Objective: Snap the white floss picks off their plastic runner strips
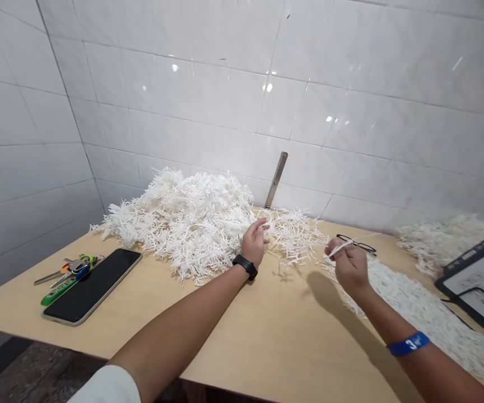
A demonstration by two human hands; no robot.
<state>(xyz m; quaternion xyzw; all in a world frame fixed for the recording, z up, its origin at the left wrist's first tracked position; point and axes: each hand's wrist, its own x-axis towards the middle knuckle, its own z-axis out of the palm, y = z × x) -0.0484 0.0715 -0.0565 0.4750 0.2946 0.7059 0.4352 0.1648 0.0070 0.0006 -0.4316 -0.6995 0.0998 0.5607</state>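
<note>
A large heap of thin white branching pieces [195,218] lies at the back left of the table. At its right edge is my left hand [255,242], palm turned inward, fingers loosely curled and apart, with nothing visible held. A thinner scatter of the same pieces [294,232] spreads just right of it. My right hand [347,263] is raised over the table with its fingers pinched on a thin white strip [339,248]. Below and to the right of that hand lies a long bed of small white pieces [422,308].
Black-framed glasses [366,246] lie behind my right hand. A phone [94,285] and keys [71,270] rest at the left. A metal strip [276,180] stands against the tiled wall. At the right are another white pile [447,238] and a dark-framed printed board [483,280].
</note>
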